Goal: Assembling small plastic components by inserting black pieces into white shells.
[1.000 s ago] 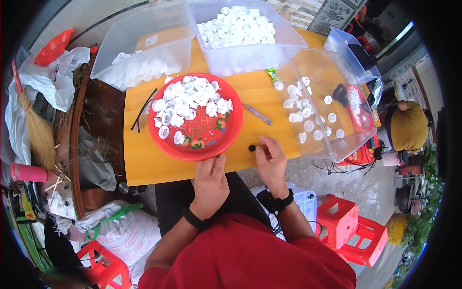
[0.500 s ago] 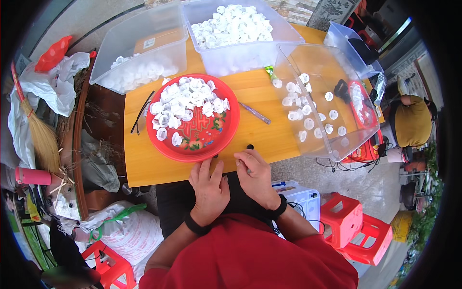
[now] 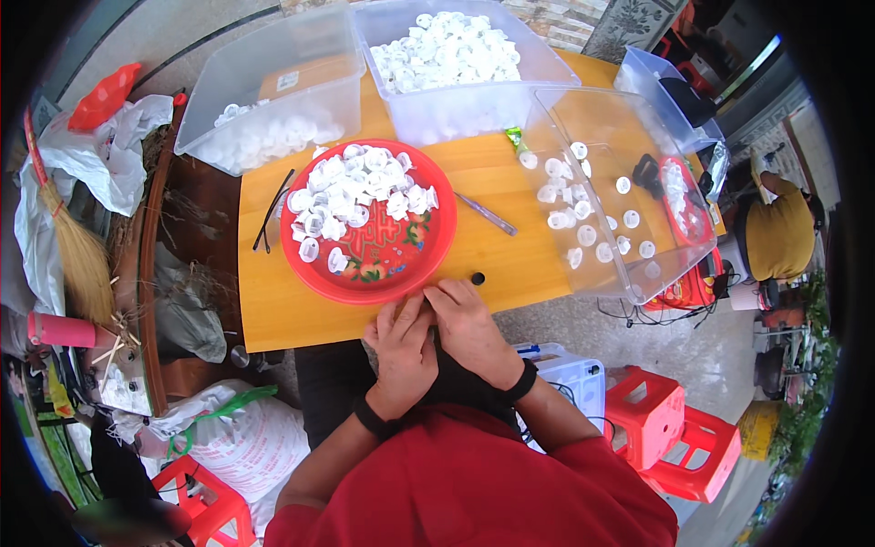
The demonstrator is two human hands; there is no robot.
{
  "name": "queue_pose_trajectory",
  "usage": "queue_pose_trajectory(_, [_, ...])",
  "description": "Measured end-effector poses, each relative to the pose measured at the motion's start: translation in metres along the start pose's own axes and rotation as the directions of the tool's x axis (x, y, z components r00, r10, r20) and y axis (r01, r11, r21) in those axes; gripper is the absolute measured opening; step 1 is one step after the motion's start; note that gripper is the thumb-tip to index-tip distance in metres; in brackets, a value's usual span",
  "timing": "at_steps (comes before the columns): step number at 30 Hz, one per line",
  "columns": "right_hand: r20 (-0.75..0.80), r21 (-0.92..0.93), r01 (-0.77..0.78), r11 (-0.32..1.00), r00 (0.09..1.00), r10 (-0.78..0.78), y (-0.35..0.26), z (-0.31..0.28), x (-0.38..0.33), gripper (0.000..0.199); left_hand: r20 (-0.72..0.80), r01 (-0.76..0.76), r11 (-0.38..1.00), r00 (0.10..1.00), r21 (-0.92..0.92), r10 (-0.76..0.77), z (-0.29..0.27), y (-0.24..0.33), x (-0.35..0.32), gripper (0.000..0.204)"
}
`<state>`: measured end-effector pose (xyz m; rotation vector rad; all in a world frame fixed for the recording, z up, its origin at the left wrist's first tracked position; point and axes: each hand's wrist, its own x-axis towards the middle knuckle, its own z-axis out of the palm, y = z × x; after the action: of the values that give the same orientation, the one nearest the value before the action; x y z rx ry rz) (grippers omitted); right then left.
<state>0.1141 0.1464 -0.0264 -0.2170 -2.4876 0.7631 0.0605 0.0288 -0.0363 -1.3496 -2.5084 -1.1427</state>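
Bare table strip (image 3: 510, 264) between red tray (image 3: 314, 278) and clear bin (image 3: 629, 287), small black piece (image 3: 477, 278) there.

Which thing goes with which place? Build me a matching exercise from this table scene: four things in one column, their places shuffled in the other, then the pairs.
Things
1. red tray
2. small black piece
3. broom
4. red stools

Places
A. on the ground at the person's right
B. leaning left of the table, beside white bags
C. on the wooden table, heaped with white caps
D. on the table edge just beyond the right hand

Pairs: 1-C, 2-D, 3-B, 4-A
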Motion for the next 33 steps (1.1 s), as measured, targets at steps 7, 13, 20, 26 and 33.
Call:
queue_pose_trajectory(7, [0.049,-0.04,0.019,0.999,0.999,-0.017,0.001,-0.001,-0.001,0.024,-0.045,-0.004,0.991,0.999,-0.137,-0.002,-0.006,-0.004,0.001,0.024])
queue_pose_trajectory(13, [0.017,0.223,-0.24,0.945,0.97,0.242,-0.014,-0.012,-0.003,0.02,0.029,0.211,0.723,0.966,-0.658,-0.255,-0.012,-0.009,-0.006,0.021])
queue_pose_trajectory(20, [-0.105,0.197,-0.035,0.98,0.993,0.057,-0.036,-0.019,-0.002,0.026,0.466,0.392,-0.281,0.838,-0.876,-0.284,-0.021,-0.014,0.001,0.019])
queue_pose_trajectory(26, [0.008,0.399,-0.168,0.901,0.984,0.18,-0.045,-0.036,0.0,0.018,0.49,0.359,-0.452,0.846,-0.816,-0.212,-0.026,-0.028,0.001,0.017])
queue_pose_trajectory(33, [0.295,0.707,-0.478,0.521,0.869,0.397,-0.058,-0.041,0.0,0.013,0.433,0.338,-0.536,0.9,-0.773,-0.058,-0.028,-0.025,0.002,0.02])
